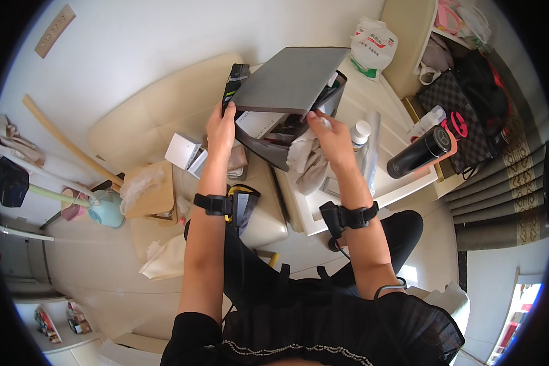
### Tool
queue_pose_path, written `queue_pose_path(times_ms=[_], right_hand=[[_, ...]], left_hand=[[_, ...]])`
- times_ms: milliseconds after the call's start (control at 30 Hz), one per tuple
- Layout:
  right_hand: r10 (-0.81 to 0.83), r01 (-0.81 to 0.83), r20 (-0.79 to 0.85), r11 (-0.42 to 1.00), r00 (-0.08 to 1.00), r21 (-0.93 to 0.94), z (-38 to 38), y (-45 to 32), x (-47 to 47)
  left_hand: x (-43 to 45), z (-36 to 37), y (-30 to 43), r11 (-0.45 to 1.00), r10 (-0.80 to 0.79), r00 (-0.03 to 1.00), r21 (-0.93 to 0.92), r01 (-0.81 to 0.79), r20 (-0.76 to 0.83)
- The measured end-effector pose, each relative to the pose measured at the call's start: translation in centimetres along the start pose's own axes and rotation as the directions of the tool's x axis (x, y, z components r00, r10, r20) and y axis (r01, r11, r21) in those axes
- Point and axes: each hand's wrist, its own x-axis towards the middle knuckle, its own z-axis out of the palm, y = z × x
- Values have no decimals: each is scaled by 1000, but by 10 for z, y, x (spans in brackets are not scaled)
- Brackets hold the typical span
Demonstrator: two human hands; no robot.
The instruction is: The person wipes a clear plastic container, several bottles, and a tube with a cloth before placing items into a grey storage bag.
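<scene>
A grey fabric storage box (pixel 251 133) stands before me, its stiff grey lid (pixel 293 80) tilted partly over the top. Through the front gap show a white printed box (pixel 261 122) and dark items. My left hand (pixel 221 130) grips the lid's left front corner, thumb on the edge. A black packet (pixel 236 82) stands upright along that corner by the fingers; whether they also hold it I cannot tell. In my right hand (pixel 333 139) is a crumpled off-white cloth (pixel 307 162), hanging down past the box's front. That hand's thumb and fingertips meet the lid's right front corner.
Right of the box, a white table (pixel 395 194) holds a white bottle (pixel 360 133), a black thermos (pixel 418 153) and a plastic bag (pixel 374 45). On the cream sofa (pixel 164 105) side lies an opened white carton (pixel 183 148). A wooden stool (pixel 153 201) stands left.
</scene>
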Motion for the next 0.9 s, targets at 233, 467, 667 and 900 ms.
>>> queue_pose_path(times_ms=[233,467,667,900], right_hand=[[49,-44,-21,980,999,195,-33,13,1],[88,-82,-91,995,992,65,-43,15,30],[-7,33,-102,964,995,262,-40,4,57],[29,-19,-43,978,999,208,-50,12,97]], left_hand=[[1,-7,-17,972,26,997,-235,-8,75],[-1,-3,-13,986,66,994,-158,-52,88],[-9,-1,-6,982,134,990,-142,-127,43],[-8,9,-10,977,177,984,-118,-177,-10]])
